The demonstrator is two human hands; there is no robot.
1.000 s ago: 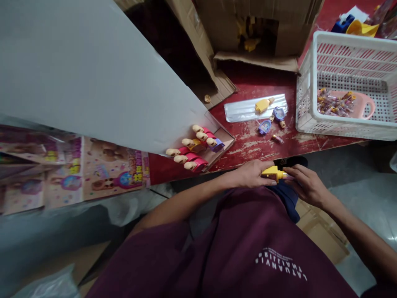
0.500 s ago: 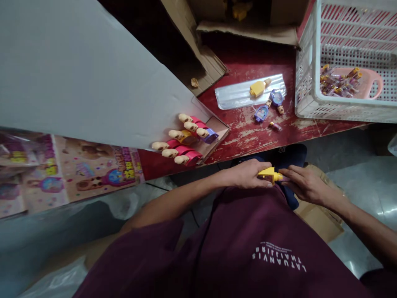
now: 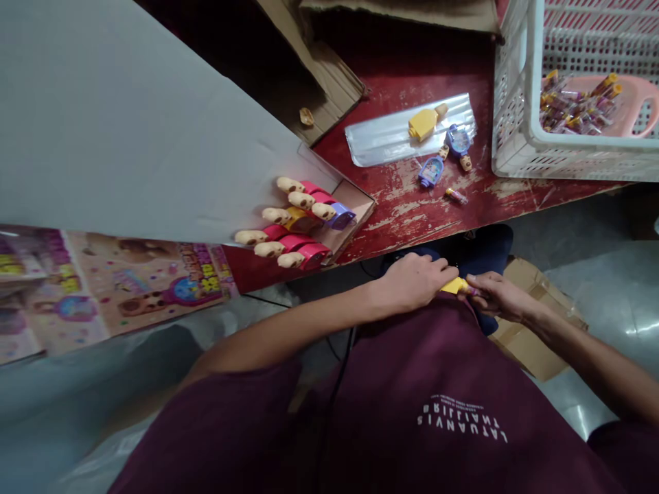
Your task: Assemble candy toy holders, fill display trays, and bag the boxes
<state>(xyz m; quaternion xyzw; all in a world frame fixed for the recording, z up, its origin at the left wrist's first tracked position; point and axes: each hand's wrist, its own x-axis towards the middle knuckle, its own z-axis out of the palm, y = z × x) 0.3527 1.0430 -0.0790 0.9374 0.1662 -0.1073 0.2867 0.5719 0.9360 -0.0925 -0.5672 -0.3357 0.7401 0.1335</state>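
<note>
My left hand (image 3: 414,281) is closed around a yellow plastic toy case (image 3: 453,285), partly hidden by the fingers. At its narrow neck, my right hand (image 3: 497,295) pinches a small purple wrapped tube (image 3: 472,291); whether the tube sits inside the neck I cannot tell. Both hands are close together in front of the dark purple shirt, below the table edge. On the red table, another yellow case (image 3: 423,125) with a beige top lies on clear plastic bags (image 3: 373,140). Near it are two purple cases (image 3: 431,171) with spotted beige tops and a small wrapped tube (image 3: 456,196).
A white crate (image 3: 515,161) at right holds a pink basket (image 3: 636,92) with several wrapped tubes (image 3: 576,106). Several pink, yellow and purple toys (image 3: 314,255) stand in a carton (image 3: 360,209) at the table edge. A cardboard box (image 3: 535,343) is on the floor.
My left hand has turned over the yellow case and covers more of it. My right fingers have curled tighter around the wrapped tube. The view has shifted slightly.
</note>
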